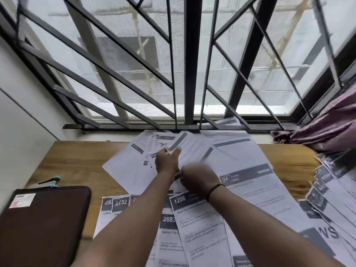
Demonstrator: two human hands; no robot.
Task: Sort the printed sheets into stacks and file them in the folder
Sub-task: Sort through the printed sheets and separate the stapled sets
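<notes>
Left hand, arm outstretched, pinches fanned white printed sheets; blurred right hand beside it, grip unclear.

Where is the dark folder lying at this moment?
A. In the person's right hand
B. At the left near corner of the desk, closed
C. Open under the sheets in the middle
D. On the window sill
B: the folder lies closed at the desk's left near corner, away from both hands.
</notes>
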